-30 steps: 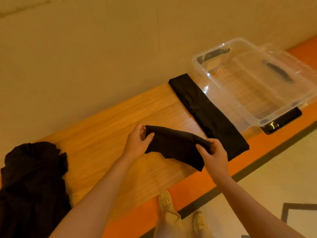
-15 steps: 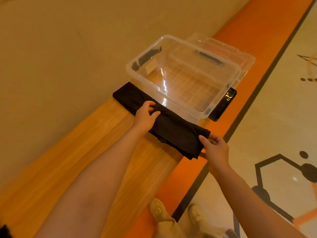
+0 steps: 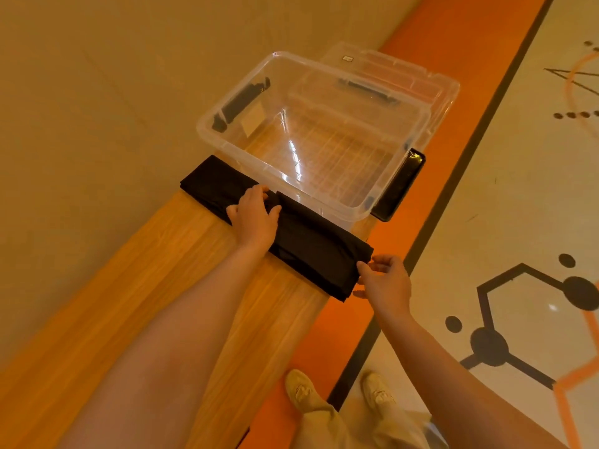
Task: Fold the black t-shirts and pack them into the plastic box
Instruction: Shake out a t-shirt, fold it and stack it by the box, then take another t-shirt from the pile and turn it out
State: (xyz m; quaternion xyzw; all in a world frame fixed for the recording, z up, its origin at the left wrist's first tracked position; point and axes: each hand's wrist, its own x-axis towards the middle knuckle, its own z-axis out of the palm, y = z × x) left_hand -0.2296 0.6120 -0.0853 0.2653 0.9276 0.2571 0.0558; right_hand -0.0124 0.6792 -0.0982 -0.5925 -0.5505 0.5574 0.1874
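Note:
A folded black t-shirt lies across the wooden bench top, on top of a longer folded black t-shirt that runs along the near wall of the clear plastic box. The box stands empty, with black handles on its sides. My left hand rests flat on the upper shirt's far end, fingers spread. My right hand is at the shirt's near end by the bench edge, thumb and fingers pinching the folded corner.
The box's clear lid lies behind and under it. A flat black object sticks out from under the box's right side. An orange strip borders the bench. My shoes stand on the patterned floor below.
Both hands carried the folded shirt rightward and laid it on the long folded shirt beside the box. The view swung right, so the pile of black clothes at the left has left the frame.

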